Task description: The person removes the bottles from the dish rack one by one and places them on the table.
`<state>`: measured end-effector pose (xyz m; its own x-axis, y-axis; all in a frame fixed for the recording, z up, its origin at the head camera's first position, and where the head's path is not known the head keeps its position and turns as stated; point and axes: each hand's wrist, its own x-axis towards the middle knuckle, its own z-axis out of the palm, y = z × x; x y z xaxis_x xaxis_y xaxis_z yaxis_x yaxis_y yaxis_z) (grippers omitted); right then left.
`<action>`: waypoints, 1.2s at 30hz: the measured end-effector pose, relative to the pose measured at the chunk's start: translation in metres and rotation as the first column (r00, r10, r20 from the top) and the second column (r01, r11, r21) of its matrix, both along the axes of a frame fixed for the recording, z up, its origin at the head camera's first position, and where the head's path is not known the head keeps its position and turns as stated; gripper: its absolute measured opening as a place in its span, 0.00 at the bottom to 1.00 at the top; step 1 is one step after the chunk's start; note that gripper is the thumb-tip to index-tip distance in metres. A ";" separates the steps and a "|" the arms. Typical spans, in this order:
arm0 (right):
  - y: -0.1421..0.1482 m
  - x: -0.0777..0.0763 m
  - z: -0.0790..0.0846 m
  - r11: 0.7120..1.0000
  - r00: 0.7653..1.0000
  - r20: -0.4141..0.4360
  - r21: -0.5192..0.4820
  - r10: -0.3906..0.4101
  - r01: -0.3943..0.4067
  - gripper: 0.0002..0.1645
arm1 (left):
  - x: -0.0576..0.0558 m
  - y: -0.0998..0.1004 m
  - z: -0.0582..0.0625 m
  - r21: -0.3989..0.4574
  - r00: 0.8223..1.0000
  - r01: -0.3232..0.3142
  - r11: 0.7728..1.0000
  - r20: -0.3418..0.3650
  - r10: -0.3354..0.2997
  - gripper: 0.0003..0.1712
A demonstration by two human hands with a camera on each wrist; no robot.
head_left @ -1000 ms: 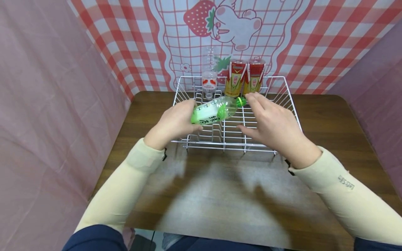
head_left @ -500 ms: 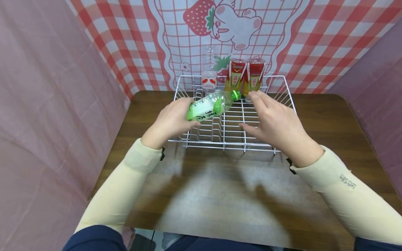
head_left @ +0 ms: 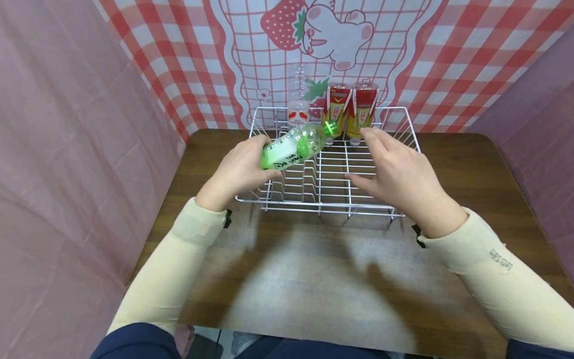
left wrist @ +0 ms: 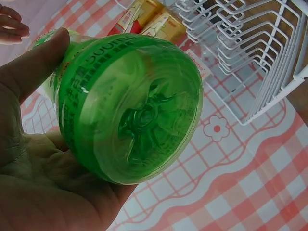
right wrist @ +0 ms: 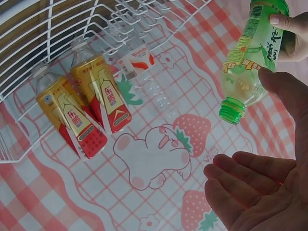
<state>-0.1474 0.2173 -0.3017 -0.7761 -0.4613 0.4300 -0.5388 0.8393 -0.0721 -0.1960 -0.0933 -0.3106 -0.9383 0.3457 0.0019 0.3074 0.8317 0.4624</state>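
Note:
My left hand [head_left: 237, 169] grips a green plastic bottle [head_left: 291, 149] round its base end, above the left side of a white wire rack [head_left: 332, 205]. Tilted, the bottle points its green neck [right wrist: 232, 110] up and right in the head view. In the left wrist view its round base [left wrist: 144, 115] faces the camera, with the thumb on one side. My right hand [head_left: 399, 174] is apart from the bottle, over the rack's right side, palm facing it and holding nothing. Its fingers [right wrist: 250, 168] are loosely extended in the right wrist view.
Two red-and-yellow bottles [head_left: 336, 107] stand neck down at the back of the rack. A clear bottle [head_left: 298, 112] stands left of them, partly behind the green one. Wire prongs [head_left: 309, 182] line the rack's left half. A checked cloth [head_left: 179, 55] hangs behind.
My left hand has drawn the green bottle left and slightly up in the head view, away from my right hand. The right hand has shifted slightly right.

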 end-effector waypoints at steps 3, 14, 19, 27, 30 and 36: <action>0.001 0.001 0.001 1.000 1.000 0.020 -0.001 -0.014 0.014 0.56 | 0.000 -0.004 0.000 0.010 1.000 -0.009 1.000 0.003 0.009 0.39; 0.003 0.002 0.000 1.000 0.999 0.032 -0.001 -0.028 0.028 0.56 | -0.001 -0.012 -0.001 0.048 0.999 -0.035 0.998 0.003 0.035 0.39; 0.004 0.002 0.000 0.999 0.999 0.043 -0.004 -0.034 0.034 0.57 | -0.002 -0.017 -0.002 0.073 0.999 -0.044 0.996 -0.002 0.044 0.38; 0.006 0.003 -0.001 0.999 0.997 0.068 -0.014 -0.045 0.046 0.57 | -0.002 -0.024 -0.002 0.119 0.999 -0.054 0.991 0.002 0.054 0.38; 0.006 0.003 -0.002 0.999 0.996 0.073 -0.019 -0.047 0.049 0.57 | -0.002 -0.026 -0.002 0.138 0.998 -0.062 0.989 0.002 0.062 0.39; 0.008 0.004 -0.002 0.998 0.994 0.092 -0.025 -0.063 0.066 0.57 | -0.002 -0.031 -0.003 0.167 0.997 -0.074 0.983 -0.016 0.078 0.39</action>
